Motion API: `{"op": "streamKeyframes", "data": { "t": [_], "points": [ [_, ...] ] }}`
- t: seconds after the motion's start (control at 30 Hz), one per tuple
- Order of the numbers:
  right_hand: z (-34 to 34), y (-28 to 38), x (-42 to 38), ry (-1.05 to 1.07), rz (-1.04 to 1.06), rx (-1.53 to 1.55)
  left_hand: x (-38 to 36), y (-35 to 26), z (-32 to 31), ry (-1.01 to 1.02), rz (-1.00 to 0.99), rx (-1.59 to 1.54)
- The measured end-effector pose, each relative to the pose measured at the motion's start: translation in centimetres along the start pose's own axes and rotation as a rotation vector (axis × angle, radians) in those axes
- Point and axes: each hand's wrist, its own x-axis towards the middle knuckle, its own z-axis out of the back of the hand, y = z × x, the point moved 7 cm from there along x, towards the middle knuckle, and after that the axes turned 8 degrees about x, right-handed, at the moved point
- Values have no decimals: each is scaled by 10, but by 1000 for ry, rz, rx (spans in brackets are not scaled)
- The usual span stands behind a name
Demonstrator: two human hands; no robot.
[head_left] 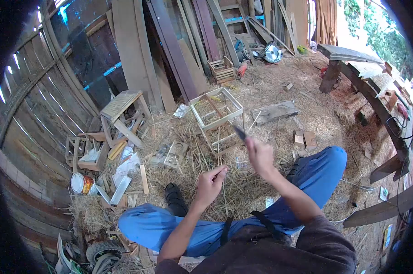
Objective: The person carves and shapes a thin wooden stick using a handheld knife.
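Observation:
My right hand (261, 157) is closed around the handle of a knife (239, 133), its dark blade pointing up and to the left. My left hand (212, 182) is lower and to the left, fingers pinched on a thin strip of wood or bamboo (225, 198) that runs down toward my lap. Just beyond both hands stands a small wooden frame (215, 122) of pale slats, with a brown bar across its top. Thin sticks (255, 121) rise beside the frame, near the knife.
Straw and shavings cover the ground. A wooden stool (120, 106) and a paint bucket (81, 183) stand at left. A thick board (275, 112) lies ahead, near wood blocks (304, 139). Planks (172, 50) lean on the wall; a circular saw (272, 53) sits behind. A workbench (375, 98) curves along the right.

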Motion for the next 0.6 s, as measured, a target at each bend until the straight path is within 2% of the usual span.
{"op": "streamKeyframes", "data": {
  "t": [0.03, 0.07, 0.1, 0.13, 0.2, 0.23, 0.33, 0.43, 0.5, 0.6],
  "points": [
    [-9, 11, -14, 26, 75, 58, 0, -2, -1, 16, 25, 15],
    [-16, 20, -23, 50, 152, 115, 2, -2, 0, -42, -42, -19],
    [-17, 37, -22, 211, 171, -62, 4, -2, 1, -98, -109, -52],
    [-13, 35, -18, 147, 156, -13, 4, -2, 4, -153, -175, -84],
    [-5, 27, -4, 22, 126, 87, 3, -4, 7, -126, -164, -28],
    [0, 14, 6, -42, 63, 57, 2, -7, 8, -115, -157, -3],
    [1, -12, 6, 100, -201, 13, 2, -1, 1, -93, -134, -17],
    [-3, 16, -4, 50, 17, 7, 2, 3, 1, -40, -72, 23],
    [-2, 24, 1, 78, 131, -65, 2, -2, 6, -85, -119, 5],
    [16, -1, 18, -38, -165, 126, -1, -10, 7, -72, -115, 8]
  ]
}}
